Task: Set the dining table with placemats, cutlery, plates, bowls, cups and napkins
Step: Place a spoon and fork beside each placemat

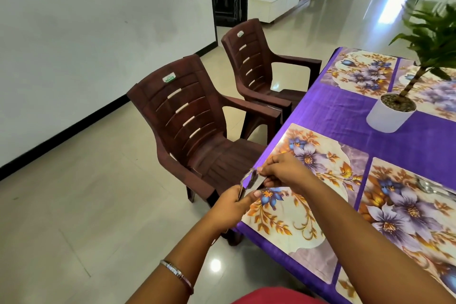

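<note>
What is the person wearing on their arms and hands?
Both arms are bare, with no sleeves showing. The left arm has a thin silver bangle around the wrist. The left hand and right hand wear no gloves, and no rings show.

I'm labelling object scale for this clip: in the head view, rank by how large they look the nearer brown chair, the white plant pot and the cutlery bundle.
1. Nearer brown chair, by far the largest.
2. White plant pot.
3. Cutlery bundle, smallest, though both hands cover part of it.
</note>
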### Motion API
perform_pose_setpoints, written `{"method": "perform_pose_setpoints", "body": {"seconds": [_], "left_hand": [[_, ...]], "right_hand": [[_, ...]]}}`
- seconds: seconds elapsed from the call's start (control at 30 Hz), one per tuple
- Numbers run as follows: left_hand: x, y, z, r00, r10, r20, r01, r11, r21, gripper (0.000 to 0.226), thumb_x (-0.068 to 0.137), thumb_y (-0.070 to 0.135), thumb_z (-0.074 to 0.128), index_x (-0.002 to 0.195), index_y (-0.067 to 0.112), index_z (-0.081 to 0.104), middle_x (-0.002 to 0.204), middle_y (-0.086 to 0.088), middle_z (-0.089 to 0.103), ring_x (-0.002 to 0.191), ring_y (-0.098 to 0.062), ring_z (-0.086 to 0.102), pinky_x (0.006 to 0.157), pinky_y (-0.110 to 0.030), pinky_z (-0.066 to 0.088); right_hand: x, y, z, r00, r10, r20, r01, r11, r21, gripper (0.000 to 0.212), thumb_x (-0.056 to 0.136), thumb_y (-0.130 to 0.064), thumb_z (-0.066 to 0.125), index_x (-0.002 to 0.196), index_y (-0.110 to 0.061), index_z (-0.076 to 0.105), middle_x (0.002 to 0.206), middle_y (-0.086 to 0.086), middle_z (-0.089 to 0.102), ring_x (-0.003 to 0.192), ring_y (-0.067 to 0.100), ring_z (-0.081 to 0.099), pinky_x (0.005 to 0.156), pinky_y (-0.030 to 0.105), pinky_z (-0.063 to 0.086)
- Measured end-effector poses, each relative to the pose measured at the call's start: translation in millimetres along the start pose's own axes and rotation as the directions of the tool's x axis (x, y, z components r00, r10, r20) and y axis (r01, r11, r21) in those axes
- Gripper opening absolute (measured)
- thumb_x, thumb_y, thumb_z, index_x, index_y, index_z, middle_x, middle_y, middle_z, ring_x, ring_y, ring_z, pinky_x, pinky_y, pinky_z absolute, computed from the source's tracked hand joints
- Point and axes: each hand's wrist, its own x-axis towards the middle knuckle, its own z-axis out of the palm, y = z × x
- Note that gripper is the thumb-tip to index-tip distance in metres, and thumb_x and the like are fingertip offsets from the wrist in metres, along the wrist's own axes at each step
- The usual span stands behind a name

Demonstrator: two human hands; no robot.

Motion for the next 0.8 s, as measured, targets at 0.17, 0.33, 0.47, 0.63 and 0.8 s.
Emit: {"method": "perform_pose_setpoints", "body": {"seconds": [0.17, 0.33, 0.47, 0.63, 0.8], "left_hand": [[9.3, -4.2, -4.2, 0.99, -0.04, 0.134, 0.056, 0.991, -0.124, 0.034, 0.089, 0.047, 0.062, 0.101, 0.015, 0.062, 0.089, -0.014, 0.067, 0.051, -0.01, 0.051, 0.044, -0.02, 0.036], [36.3, 1.5, 3.5, 0.973, -0.049, 0.225, 0.083, 0.986, -0.144, 0.026, 0.09, 0.041, 0.065, 0.097, 0.016, 0.063, 0.072, 0.002, 0.069, 0.058, -0.01, 0.06, 0.053, -0.02, 0.043], [65.8, 9.1, 9.4, 0.948, -0.083, 0.306, 0.115, 0.989, -0.091, 0.027, 0.087, 0.04, 0.068, 0.098, 0.015, 0.067, 0.076, -0.007, 0.066, 0.062, -0.022, 0.057, 0.06, -0.029, 0.043], [108.7, 9.4, 15.6, 0.968, -0.151, 0.199, 0.168, 0.983, -0.069, 0.019, 0.093, 0.027, 0.061, 0.086, 0.01, 0.059, 0.047, 0.008, 0.052, 0.035, -0.004, 0.042, 0.036, -0.017, 0.031], [153.4, 9.2, 33.1, 0.966, -0.257, 0.008, 0.255, 0.955, -0.151, 0.03, 0.099, 0.029, 0.054, 0.079, 0.007, 0.056, 0.041, -0.002, 0.045, 0.031, -0.005, 0.039, 0.037, -0.015, 0.028]], "right_hand": [[9.2, 0.3, -27.9, 0.996, 0.067, 0.057, -0.071, 0.995, 0.068, 0.007, 0.081, 0.0, 0.07, 0.087, 0.003, 0.07, 0.086, 0.016, 0.072, 0.069, 0.019, 0.069, 0.062, 0.023, 0.058], [21.1, 12.5, -50.9, 0.987, 0.14, 0.076, -0.157, 0.935, 0.317, 0.012, 0.085, 0.008, 0.061, 0.09, 0.0, 0.069, 0.082, 0.014, 0.071, 0.069, 0.019, 0.066, 0.066, 0.026, 0.058], [36.7, 26.1, -90.5, 0.984, 0.167, -0.059, -0.131, 0.91, 0.393, 0.02, 0.087, 0.009, 0.057, 0.102, 0.003, 0.069, 0.082, 0.014, 0.068, 0.058, 0.014, 0.064, 0.052, 0.021, 0.057], [60.1, 67.6, -162.8, 0.869, 0.278, -0.409, -0.002, 0.829, 0.56, 0.021, 0.091, 0.011, 0.049, 0.095, 0.002, 0.067, 0.084, 0.014, 0.066, 0.062, 0.017, 0.062, 0.055, 0.019, 0.056], [96.9, 121.0, -188.6, 0.681, 0.459, -0.57, 0.026, 0.763, 0.645, 0.022, 0.092, 0.008, 0.048, 0.098, -0.002, 0.067, 0.08, 0.008, 0.065, 0.059, 0.014, 0.062, 0.048, 0.014, 0.053]]}}
